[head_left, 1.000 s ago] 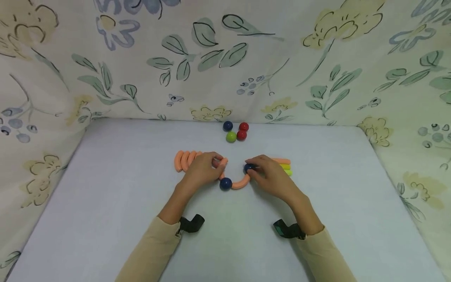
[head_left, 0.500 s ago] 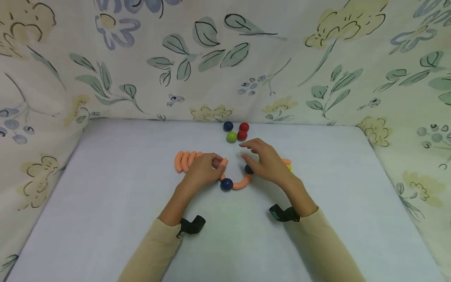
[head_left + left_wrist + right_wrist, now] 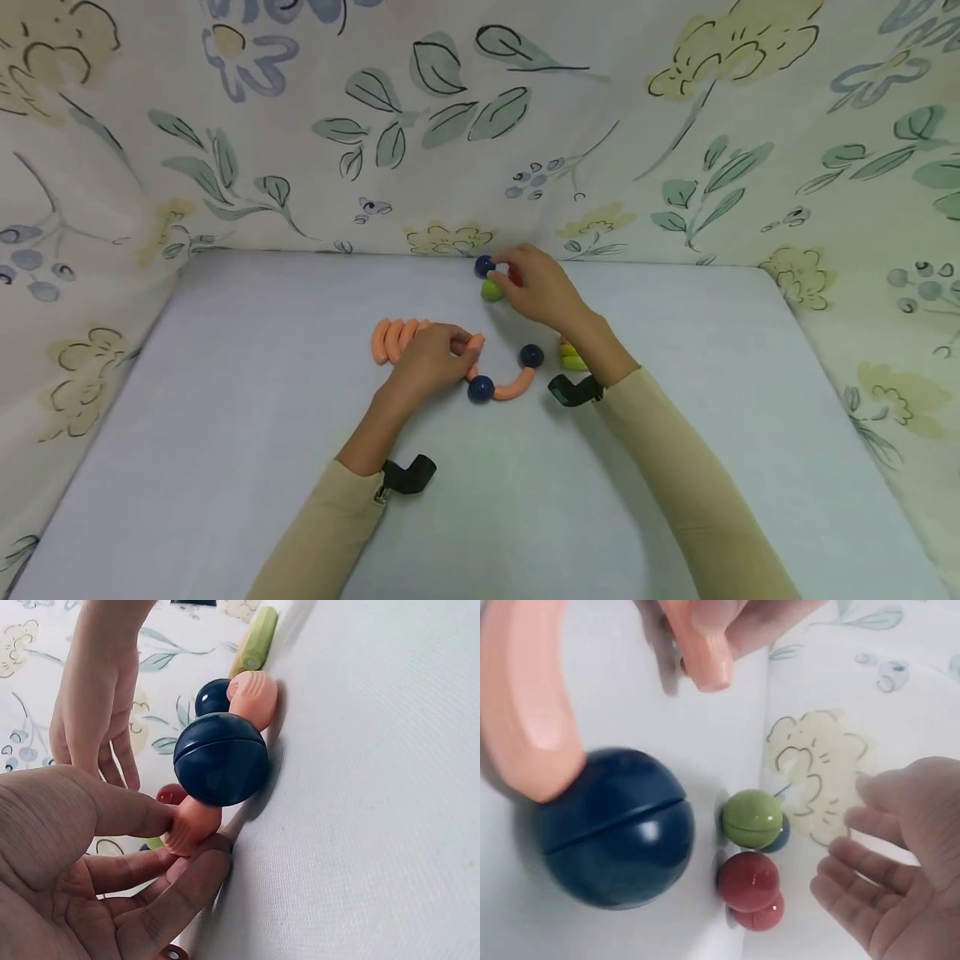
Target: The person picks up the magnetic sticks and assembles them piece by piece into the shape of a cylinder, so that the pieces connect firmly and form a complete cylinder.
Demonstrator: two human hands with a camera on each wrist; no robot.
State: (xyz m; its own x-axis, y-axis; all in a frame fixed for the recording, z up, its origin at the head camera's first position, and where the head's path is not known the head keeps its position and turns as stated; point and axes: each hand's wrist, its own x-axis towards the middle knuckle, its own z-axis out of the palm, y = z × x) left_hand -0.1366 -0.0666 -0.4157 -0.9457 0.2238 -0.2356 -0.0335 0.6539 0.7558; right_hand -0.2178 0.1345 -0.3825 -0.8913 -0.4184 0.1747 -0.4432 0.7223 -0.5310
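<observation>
My left hand (image 3: 431,358) pinches a curved orange rod (image 3: 475,343) between thumb and fingers. That rod's lower end meets a dark blue ball (image 3: 481,389). From this ball another curved orange rod (image 3: 515,387) runs right to a second blue ball (image 3: 532,356), making a U-shaped chain on the table. At the back, my right hand (image 3: 536,287) hovers over a small group of balls, its fingers spread apart and holding nothing. Beneath it are a blue ball (image 3: 484,267), a green ball (image 3: 491,290) and two red balls (image 3: 748,881), partly hidden by the hand in the head view.
Several curved orange rods (image 3: 390,342) lie in a row left of the left hand, partly covered by it. Yellow and green straight rods (image 3: 574,360) lie under the right forearm. A floral cloth (image 3: 450,167) rises behind the white table (image 3: 225,433).
My right hand let go of the right-hand blue ball of the chain and moved back to the group of balls. The left hand has stayed in place, gripping its rod.
</observation>
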